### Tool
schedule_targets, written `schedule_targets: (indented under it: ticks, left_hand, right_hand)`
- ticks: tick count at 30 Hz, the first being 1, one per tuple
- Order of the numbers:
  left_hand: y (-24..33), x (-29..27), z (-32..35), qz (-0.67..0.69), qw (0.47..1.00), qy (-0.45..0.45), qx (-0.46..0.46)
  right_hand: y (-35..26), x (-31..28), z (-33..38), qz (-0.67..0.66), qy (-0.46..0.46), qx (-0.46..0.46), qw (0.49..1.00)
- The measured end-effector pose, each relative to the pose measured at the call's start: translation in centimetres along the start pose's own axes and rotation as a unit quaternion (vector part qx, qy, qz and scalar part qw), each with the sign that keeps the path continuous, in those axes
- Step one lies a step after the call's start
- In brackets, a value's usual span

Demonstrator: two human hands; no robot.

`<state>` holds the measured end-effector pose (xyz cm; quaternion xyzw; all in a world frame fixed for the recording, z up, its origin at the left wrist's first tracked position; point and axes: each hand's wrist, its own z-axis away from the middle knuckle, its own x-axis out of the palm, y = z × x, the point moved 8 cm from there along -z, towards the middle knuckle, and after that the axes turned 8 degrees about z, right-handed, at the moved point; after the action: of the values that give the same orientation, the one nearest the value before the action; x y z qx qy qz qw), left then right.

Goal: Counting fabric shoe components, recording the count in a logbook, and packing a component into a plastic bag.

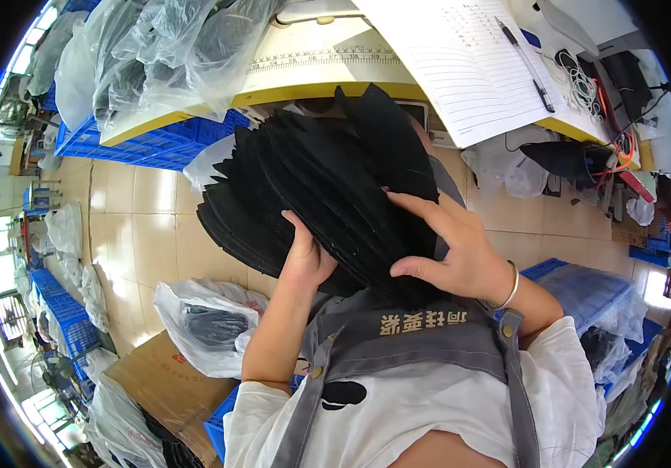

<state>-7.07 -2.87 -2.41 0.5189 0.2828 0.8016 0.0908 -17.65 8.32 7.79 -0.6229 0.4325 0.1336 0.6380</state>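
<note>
A thick fanned stack of black cut fabric pieces (296, 179), curved with pointed ends, is held up in front of my grey apron (413, 351). My left hand (308, 257) grips the stack from below left; its thumb lies along the layers and the other fingers are hidden. My right hand (460, 246) grips the right edge, index finger and thumb apart on the top face, other fingers partly hidden behind. One pointed piece (390, 136) stands apart from the bundle at the upper right, close to my right index finger.
A yellow-edged table (328, 90) with a printed ruler lies ahead, bearing plastic bags (172, 54), an open notebook (468, 78) and a pen (524, 62). Blue crates (156, 144) stand below it. A bagged bundle (211, 324) and a cardboard box (168, 382) are at my left; a blue crate (546, 269) is at my right.
</note>
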Motion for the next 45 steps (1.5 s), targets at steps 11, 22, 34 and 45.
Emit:
schedule_targets:
  ticks: [11, 22, 34, 45]
  left_hand:
    - [-0.3, 0.0, -0.1, 0.029, 0.999, -0.023, 0.004]
    - [0.0, -0.6, -0.1, -0.008, 0.998, 0.063, 0.013]
    - [0.1, 0.2, -0.1, 0.010, 1.000, -0.018, 0.006]
    - [0.4, 0.6, 0.0, -0.007, 1.000, -0.006, 0.012]
  right_hand:
    - [0.3, -0.4, -0.3, -0.051, -0.010, -0.023, 0.998]
    - [-0.2, -1.0, -0.4, -0.081, 0.099, -0.005, 0.992]
    - [-1.3, -0.3, -1.1, -0.016, 0.032, -0.052, 0.998]
    - [-0.7, 0.1, -1.2, -0.073, -0.039, -0.072, 0.994]
